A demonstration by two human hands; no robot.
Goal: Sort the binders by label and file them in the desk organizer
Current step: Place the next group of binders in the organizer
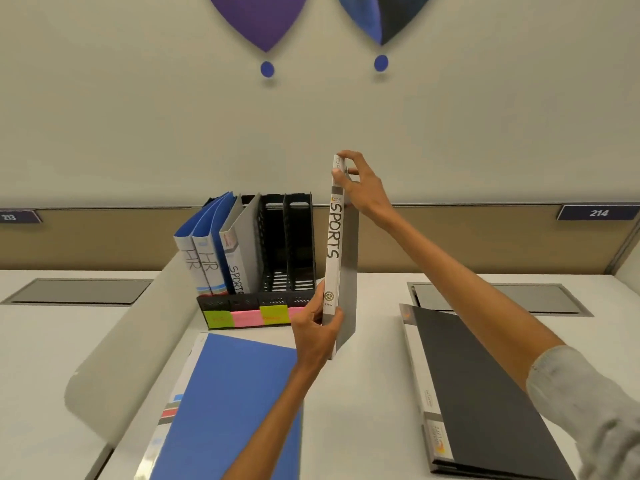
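While the left hand point(317, 329) grips its lower end and the right hand point(363, 185) pinches its top with curled fingers, the grey SPORTS binder point(335, 244) stands upright just right of the desk organizer point(299, 237) (two HR binders point(204, 268) and a second SPORTS binder point(239, 271) sit in its left slots), over the worktop point(374, 393).
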